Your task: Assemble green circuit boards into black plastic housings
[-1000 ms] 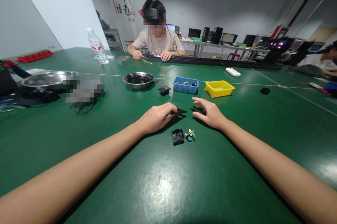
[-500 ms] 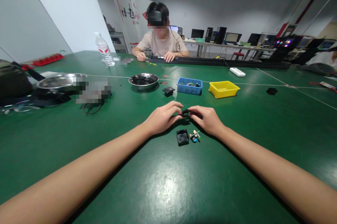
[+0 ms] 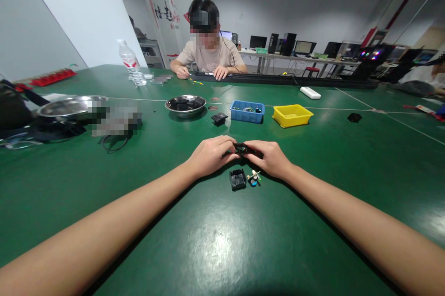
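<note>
Glossy green table (image 3: 215,240), shiny metal bowl (image 3: 185,105), yellow plastic tray (image 3: 292,116), blue plastic tray (image 3: 246,112), clear plastic bottle (image 3: 130,63)

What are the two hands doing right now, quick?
Left hand: closed on one end of a small black part.
Right hand: closed on the other end of the same part.

- Single head-worn view, looks forward and down across green table (image 3: 215,240).
- Close to both forearms; left hand (image 3: 210,156) and right hand (image 3: 269,158) meet mid-frame.
- Room and a seated person (image 3: 208,50) lie far beyond the hands.
</note>
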The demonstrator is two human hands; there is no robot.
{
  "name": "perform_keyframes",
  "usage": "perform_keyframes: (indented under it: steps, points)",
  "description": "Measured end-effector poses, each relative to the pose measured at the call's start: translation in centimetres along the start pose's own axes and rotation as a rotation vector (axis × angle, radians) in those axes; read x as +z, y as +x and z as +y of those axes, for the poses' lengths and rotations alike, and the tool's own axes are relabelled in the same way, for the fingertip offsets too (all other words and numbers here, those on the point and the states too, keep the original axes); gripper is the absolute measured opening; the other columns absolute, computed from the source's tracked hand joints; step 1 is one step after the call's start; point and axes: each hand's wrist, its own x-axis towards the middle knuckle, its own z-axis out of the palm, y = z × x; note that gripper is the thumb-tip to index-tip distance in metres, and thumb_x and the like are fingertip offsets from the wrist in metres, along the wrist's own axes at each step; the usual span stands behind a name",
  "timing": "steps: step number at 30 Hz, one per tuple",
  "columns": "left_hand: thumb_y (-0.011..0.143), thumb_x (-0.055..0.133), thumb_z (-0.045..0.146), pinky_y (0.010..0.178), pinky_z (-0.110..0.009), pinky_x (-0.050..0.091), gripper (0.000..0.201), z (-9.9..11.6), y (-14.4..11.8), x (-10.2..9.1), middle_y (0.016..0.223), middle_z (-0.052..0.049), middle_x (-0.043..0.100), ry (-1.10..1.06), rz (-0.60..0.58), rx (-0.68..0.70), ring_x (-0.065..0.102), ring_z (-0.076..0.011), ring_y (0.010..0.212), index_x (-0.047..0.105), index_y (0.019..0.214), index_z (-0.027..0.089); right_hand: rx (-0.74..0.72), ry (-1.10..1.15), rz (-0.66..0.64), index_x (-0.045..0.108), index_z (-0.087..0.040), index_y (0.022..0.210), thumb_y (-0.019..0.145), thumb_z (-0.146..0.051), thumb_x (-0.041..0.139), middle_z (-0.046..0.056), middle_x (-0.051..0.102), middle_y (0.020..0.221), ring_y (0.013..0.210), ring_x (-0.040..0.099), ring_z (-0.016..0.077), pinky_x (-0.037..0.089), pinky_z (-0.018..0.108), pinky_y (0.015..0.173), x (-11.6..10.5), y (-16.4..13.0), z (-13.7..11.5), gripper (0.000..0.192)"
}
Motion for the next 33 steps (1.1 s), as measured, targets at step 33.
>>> perform_keyframes:
  steps: [33]
  points:
    - [0.085, 0.063, 0.035, 0.079, -0.030, 0.050, 0.034, 1.8, -0.5, -2.1, 0.101, -0.006, 0.069, -0.213, -0.327, -0.218, 0.066, -0.0193, 0.087, 0.058, 0.113, 0.017, -0.023, -0.040, -0.269, 0.069, -0.019, 0.110, 0.091, -0.026, 0.067, 0.007, 0.064, 0.099, 0.087, 0.063, 0.0194, 0.052, 0.033, 0.081, -2.7, -2.8, -3.1, 0.021]
